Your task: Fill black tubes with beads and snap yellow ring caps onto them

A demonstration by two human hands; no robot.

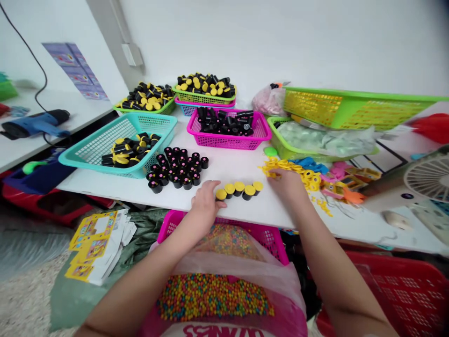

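A short row of small black cylinders with yellow caps stands upright near the table's front edge. My left hand curves around the leftmost capped cylinder, thumb in front and index finger behind. At the right, my right hand reaches into a heap of small yellow plastic pieces, its fingers closed at the heap's left end on a yellow piece partly hidden by them. Left of the row stand several upright black cylinders with pink spots in their tops.
A turquoise basket holds yellow-capped cylinders; a magenta basket holds black ones. Green baskets and a fan are on the right. Below the table edge lies a bag of coloured beads. A blue heat gun lies far left.
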